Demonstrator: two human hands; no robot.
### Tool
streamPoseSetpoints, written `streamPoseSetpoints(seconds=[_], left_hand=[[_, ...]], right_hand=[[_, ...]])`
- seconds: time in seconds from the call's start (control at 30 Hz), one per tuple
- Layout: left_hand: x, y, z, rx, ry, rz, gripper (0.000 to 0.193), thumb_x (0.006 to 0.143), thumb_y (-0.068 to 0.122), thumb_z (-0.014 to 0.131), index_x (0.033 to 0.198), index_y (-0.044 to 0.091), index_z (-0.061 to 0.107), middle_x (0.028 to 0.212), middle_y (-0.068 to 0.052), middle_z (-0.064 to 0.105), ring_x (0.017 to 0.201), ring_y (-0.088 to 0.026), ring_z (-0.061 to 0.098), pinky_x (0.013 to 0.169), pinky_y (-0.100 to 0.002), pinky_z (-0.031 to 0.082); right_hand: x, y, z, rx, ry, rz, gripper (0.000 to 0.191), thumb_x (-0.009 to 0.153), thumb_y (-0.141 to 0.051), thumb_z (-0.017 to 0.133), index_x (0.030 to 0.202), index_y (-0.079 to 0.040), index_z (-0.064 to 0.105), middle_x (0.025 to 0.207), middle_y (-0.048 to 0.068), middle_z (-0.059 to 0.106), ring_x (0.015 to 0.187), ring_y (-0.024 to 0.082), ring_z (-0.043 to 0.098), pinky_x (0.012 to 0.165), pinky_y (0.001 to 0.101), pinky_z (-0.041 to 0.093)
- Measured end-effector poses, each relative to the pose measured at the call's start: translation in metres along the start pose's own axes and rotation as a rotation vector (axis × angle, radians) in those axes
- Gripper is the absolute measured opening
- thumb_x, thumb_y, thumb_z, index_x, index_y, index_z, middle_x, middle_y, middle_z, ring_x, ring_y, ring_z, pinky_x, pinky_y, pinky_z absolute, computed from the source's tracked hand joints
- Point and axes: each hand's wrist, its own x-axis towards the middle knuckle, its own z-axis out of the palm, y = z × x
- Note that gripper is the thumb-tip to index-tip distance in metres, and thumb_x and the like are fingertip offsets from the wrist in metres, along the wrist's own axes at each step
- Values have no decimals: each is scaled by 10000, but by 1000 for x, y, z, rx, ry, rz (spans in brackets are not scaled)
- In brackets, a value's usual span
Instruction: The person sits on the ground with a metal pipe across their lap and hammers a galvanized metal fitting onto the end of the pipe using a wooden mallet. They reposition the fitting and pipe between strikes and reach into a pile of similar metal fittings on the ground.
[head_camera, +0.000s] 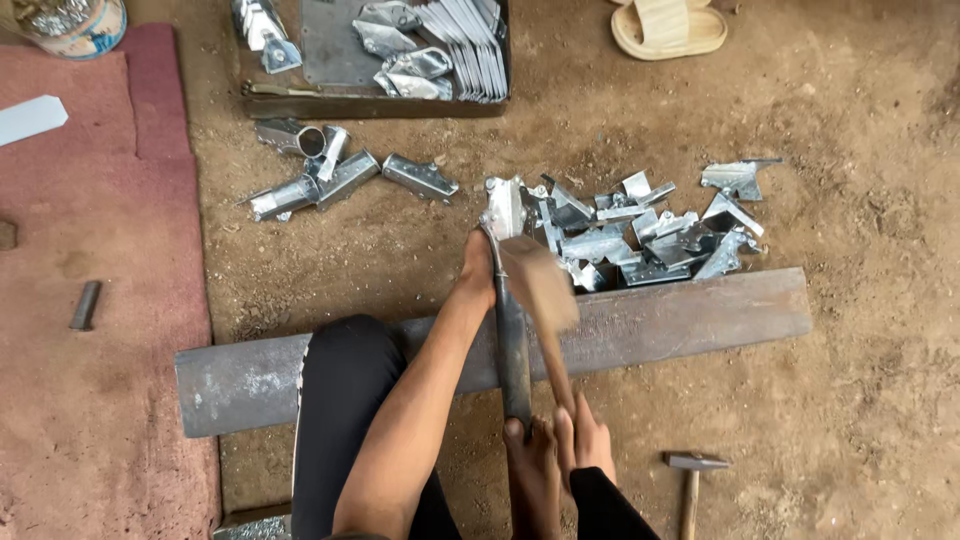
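My left hand (478, 266) reaches forward and grips a bent galvanised metal piece (503, 206) sitting on the far end of a dark iron rod (514, 350). The rod lies across a long steel beam (700, 312), and my bare foot (530, 480) rests on its near end. My right hand (592, 440) is closed on the handle of a wooden mallet (540, 282). The mallet's head is motion-blurred just above the beam, close behind my left hand. A black-clad knee (345, 400) overlaps the beam at the left.
A heap of cut metal pieces (650, 238) lies beyond the beam, and folded ones (320, 180) lie further left. A tray (370, 102) of parts stands at the back. A steel hammer (690, 475), a sandal (668, 25) and a red mat (90, 350) lie around on the dirt floor.
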Motion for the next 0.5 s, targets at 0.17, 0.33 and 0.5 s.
streamPoseSetpoints(seconds=[0.17,0.33,0.5], left_hand=[[1,0,-3,-54,-35,16,464,1010,418,327,830,82,592,588,-81,526,398,-240,511,327,-397,428],[-11,0,-10,-45,-161,9,534,1038,481,317,838,71,594,602,-96,552,445,-239,560,396,-408,503],[-9,5,-6,-58,-273,75,502,1048,356,303,914,0,631,732,-137,657,614,-238,650,583,-408,580]], right_hand=[[-22,4,34,115,-62,299,514,971,-517,444,1012,-30,601,537,132,642,456,261,687,441,412,504],[-22,1,19,187,-1,254,479,1001,-493,440,960,-44,602,536,114,627,426,179,624,398,365,486],[-13,18,-13,263,276,-222,383,1028,-420,422,947,-97,610,589,32,650,351,86,455,315,260,374]])
